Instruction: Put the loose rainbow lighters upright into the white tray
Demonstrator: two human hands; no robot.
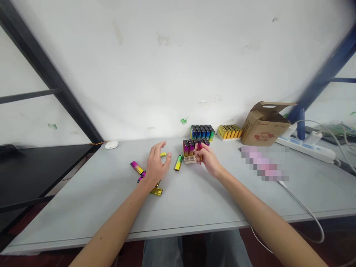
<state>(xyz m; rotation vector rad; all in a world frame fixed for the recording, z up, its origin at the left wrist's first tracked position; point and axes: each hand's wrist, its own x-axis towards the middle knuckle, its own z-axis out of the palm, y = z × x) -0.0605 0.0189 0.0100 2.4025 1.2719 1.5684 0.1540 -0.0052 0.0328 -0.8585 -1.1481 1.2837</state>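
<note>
My right hand (pixel 210 160) pinches a purple lighter (pixel 199 147) upright at the front of a pale tray (pixel 190 160). Purple-to-yellow lighters (pixel 190 149) stand in the tray's rear slots, and a few front slots show bare. With fingers apart and nothing in it, my left hand (pixel 157 162) hovers over loose lighters. Beside it lie a purple-and-yellow lighter (pixel 137 167) and a gold-ended one (pixel 157 191), with others partly hidden under the hand. A green-and-yellow lighter (pixel 178 163) lies alone between my hands.
Against the wall stand a block of blue-green lighters (pixel 203 132), a tray of orange lighters (pixel 230 131) and an open cardboard box (pixel 264 130). At right are a power strip (pixel 307 148) and a blurred-out pink item (pixel 263 163) on a white cable. A white case (pixel 111 145) sits back left.
</note>
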